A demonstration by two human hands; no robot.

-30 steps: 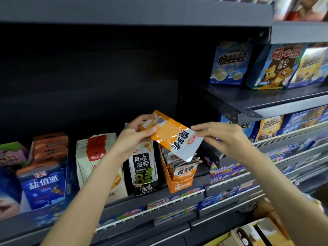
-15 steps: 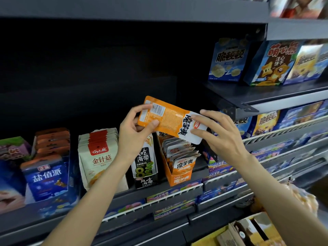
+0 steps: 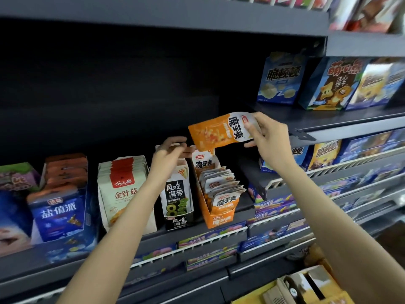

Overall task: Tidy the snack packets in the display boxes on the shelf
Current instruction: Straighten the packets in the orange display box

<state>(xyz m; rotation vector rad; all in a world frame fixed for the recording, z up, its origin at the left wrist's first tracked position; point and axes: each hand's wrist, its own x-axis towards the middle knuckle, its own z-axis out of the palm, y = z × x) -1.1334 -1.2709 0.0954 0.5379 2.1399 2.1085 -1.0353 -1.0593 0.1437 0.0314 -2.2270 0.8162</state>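
My right hand (image 3: pixel 269 137) pinches the white top end of an orange snack packet (image 3: pixel 212 134) and holds it front side up, tilted, above the orange display box (image 3: pixel 219 220). In that box a row of several matching packets (image 3: pixel 221 183) leans forward. My left hand (image 3: pixel 168 154) is blurred, just below and left of the held packet. Its fingers stretch right toward the packet's lower corner and the box's back panel, and it grips nothing that I can see.
Left of the orange box stand a black-and-white seaweed box (image 3: pixel 176 194), a cream mushroom-snack box (image 3: pixel 122 189) and a blue box (image 3: pixel 57 211). A higher shelf (image 3: pixel 350 126) with blue biscuit boxes juts out on the right. Open cartons (image 3: pixel 306 286) sit at the bottom right.
My left hand has let go of the packet and dropped below it. My right hand has turned the packet over, printed front now showing, and holds it alone.
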